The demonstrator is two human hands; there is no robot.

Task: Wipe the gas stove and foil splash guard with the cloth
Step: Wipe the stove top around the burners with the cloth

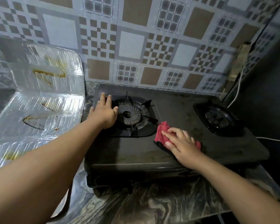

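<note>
The gas stove (136, 152) sits mid-frame on a marbled worktop (152, 206). The right hand (183, 144) presses flat, fingers spread, on a red cloth (162, 131) between the burners. The left hand (103, 110) rests open beside the left burner (129, 115). The stained foil splash guard (39, 94) stands at left.

1. The stove (136, 152) sits on the counter (152, 206), its back against the tiled wall (136, 38).
2. The foil guard (39, 101) lies left of the stove, beside it.
3. The cloth (162, 131) lies on the stove top between the left burner (129, 115) and the right burner (217, 118).
</note>
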